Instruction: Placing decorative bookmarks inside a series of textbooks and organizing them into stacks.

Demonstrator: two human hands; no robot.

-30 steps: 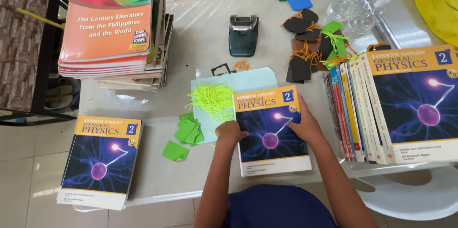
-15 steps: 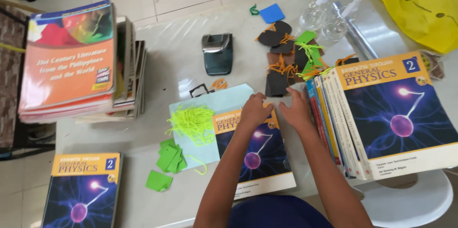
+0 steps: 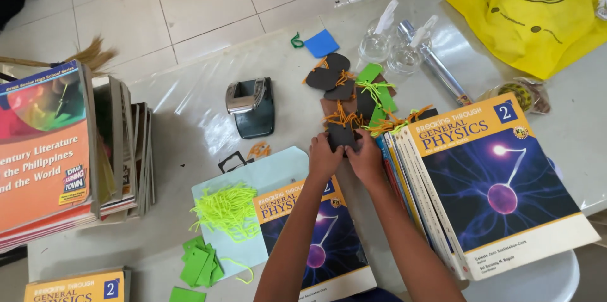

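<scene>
- Both hands are meeting at a dark card tag (image 3: 342, 135) on the surface (image 3: 190, 112); the left hand (image 3: 324, 158) and right hand (image 3: 367, 156) are covering its lower edge, and the fingers are pinching it.
- The tag is sitting at the near end of a pile of tags (image 3: 354, 96), flat brown and green shapes tied with orange yarn.
- A glossy physics book (image 3: 316, 239) is lying under the forearms, its bottom corner cut off.
- A fuzzy bundle of lime yarn (image 3: 226, 210) is resting on a pale envelope (image 3: 265, 172).
- Earlier, the hands were resting on the book; they have moved up to the tags.
</scene>
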